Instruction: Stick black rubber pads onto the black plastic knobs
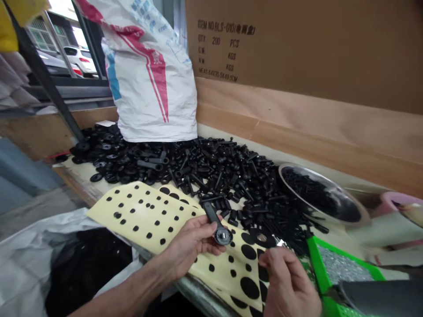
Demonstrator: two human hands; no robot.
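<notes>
Held in left hand [196, 240]: black lever [214, 220], above yellow sheet [142, 215]. For curled right hand [289, 281], cannot tell contents.

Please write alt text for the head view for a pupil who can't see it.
A person's left hand holds a round-ended black part over a black-dotted, pale yellow sheet, with the right hand close by. Beyond them are a heap of loose black parts, a white sack and, at right, a metal bowl.
</notes>
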